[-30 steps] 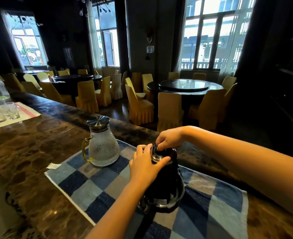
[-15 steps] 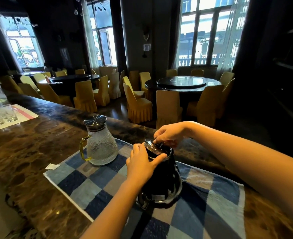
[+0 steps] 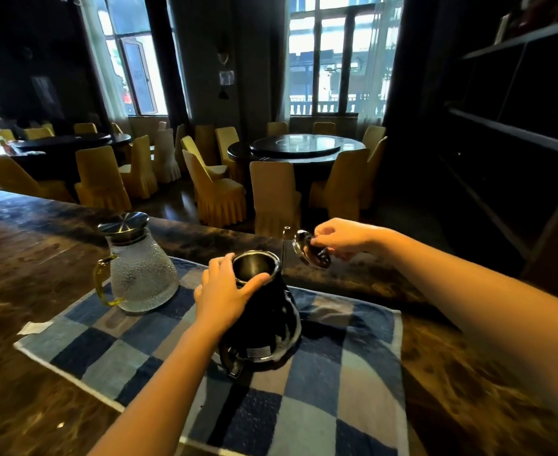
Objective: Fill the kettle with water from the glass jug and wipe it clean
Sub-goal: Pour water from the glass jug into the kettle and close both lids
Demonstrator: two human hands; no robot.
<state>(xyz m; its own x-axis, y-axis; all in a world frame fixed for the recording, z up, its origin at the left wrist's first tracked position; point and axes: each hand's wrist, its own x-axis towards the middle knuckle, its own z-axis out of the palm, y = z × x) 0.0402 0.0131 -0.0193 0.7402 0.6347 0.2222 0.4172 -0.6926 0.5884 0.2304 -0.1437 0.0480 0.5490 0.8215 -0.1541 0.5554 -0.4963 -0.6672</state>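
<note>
Left hand [image 3: 221,301] grips kettle [image 3: 264,324]; right hand [image 3: 343,236] seemingly pinches lid [image 3: 310,250].

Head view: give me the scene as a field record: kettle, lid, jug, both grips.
kettle: black, upright on checked cloth, mouth open
kettle lid: off, held in air right of the kettle
glass jug: on cloth's left end, jug lid on, untouched
left grip: hand holds kettle near rim
right grip: hand pinches kettle lid

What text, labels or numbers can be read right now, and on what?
None readable.
Pale label low on the black metal kettle: too blurred to read.
Small pale plaque on the far wall: too small to read.
White paper slip: no print visible.
</note>
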